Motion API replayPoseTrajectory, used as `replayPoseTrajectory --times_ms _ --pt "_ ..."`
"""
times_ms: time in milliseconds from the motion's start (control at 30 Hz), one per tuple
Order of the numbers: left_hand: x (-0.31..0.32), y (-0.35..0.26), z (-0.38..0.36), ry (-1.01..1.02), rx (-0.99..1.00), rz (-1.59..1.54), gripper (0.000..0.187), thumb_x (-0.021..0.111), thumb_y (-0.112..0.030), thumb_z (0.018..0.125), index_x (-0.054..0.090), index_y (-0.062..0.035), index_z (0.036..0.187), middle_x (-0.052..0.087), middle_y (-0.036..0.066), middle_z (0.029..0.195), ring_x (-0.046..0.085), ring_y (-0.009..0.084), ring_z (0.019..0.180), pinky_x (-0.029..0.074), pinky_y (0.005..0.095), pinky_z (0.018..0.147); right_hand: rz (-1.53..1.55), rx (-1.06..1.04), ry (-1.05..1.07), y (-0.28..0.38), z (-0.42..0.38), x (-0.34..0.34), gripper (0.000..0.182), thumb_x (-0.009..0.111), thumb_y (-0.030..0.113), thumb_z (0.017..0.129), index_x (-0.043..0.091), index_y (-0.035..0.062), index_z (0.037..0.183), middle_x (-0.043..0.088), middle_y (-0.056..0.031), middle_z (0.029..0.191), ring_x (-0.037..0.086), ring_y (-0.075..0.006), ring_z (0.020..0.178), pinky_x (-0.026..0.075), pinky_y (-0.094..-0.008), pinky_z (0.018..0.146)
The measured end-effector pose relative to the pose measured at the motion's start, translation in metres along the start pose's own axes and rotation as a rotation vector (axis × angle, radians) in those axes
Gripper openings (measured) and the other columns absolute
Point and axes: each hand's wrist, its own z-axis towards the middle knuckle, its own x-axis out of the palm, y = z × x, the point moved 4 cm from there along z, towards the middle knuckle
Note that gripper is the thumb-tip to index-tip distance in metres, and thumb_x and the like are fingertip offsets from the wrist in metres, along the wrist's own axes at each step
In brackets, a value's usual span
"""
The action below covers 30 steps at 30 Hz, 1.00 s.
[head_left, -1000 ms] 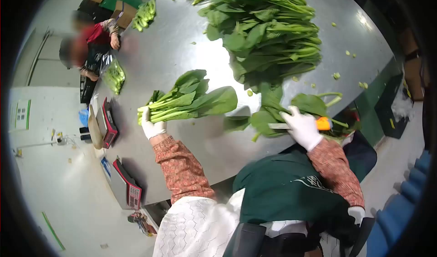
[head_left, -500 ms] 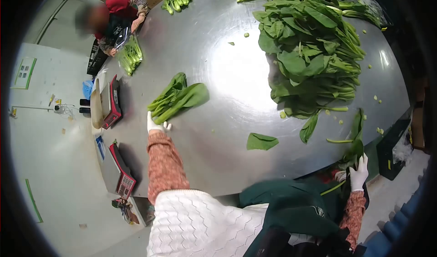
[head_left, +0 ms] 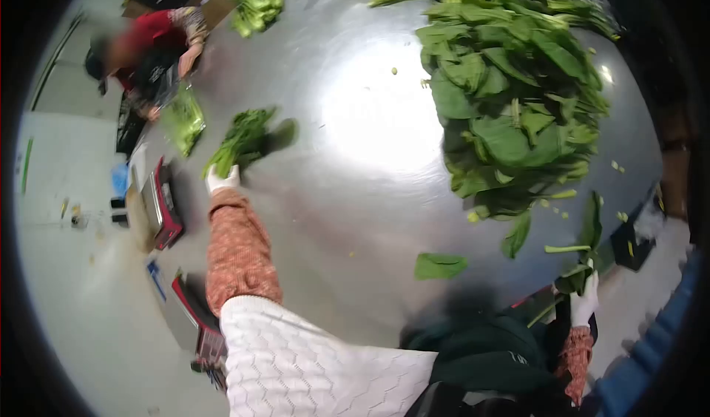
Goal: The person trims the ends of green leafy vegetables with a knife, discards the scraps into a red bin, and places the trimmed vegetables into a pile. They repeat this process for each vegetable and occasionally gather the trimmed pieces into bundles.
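My left hand, in a white glove, reaches far across the steel table and sits on the stem ends of a bunch of leafy greens; both are blurred. At the table's near right edge, my gloved right hand is closed around a few loose green leaves and stems. A single cut leaf lies flat on the table between my two arms.
A large pile of leafy greens covers the table's right side, with small scraps around it. Two red-trimmed scales stand along the left edge. Another person works at the far left beside bagged greens.
My left hand has moved the bunch farther away across the table, toward the other person. My right hand dropped from the tabletop to the near right edge and now grips loose leaves.
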Motion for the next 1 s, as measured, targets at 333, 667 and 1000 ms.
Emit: replayPoseTrajectory --times_ms 333,667,1000 --pt "0.058 0.049 0.000 -0.041 -0.847 -1.302 0.050 0.055 -0.025 0.101 0.045 -0.0043 0.146 0.037 0.014 0.155 0.039 0.0247 0.141 0.038 0.0349 0.111 -0.169 0.239 0.189 0.013 -0.012 -0.012 0.068 0.075 0.027 0.082 0.050 0.0205 0.145 0.071 -0.0179 0.089 0.069 -0.0372 0.080 0.055 -0.0441 0.072" --pt "-0.058 -0.417 -0.115 0.353 0.655 -0.823 0.083 0.074 -0.008 0.083 0.030 0.0008 0.153 0.033 0.018 0.158 0.031 0.0285 0.146 0.026 0.0398 0.119 0.316 0.163 -0.213 0.016 0.032 -0.067 0.024 0.067 0.008 0.089 0.070 0.0043 0.112 0.071 -0.0192 0.085 0.073 -0.0268 0.073 0.054 -0.0335 0.066" --pt "0.018 -0.614 -0.154 1.026 1.198 -0.200 0.126 0.091 -0.035 0.067 0.008 0.0078 0.152 0.060 0.021 0.132 0.060 0.0293 0.120 0.047 0.0350 0.101 0.434 0.029 -0.310 0.021 0.017 -0.060 0.027 0.071 0.003 0.083 0.071 0.0059 0.110 0.072 -0.0152 0.086 0.072 -0.0245 0.073 0.056 -0.0327 0.066"
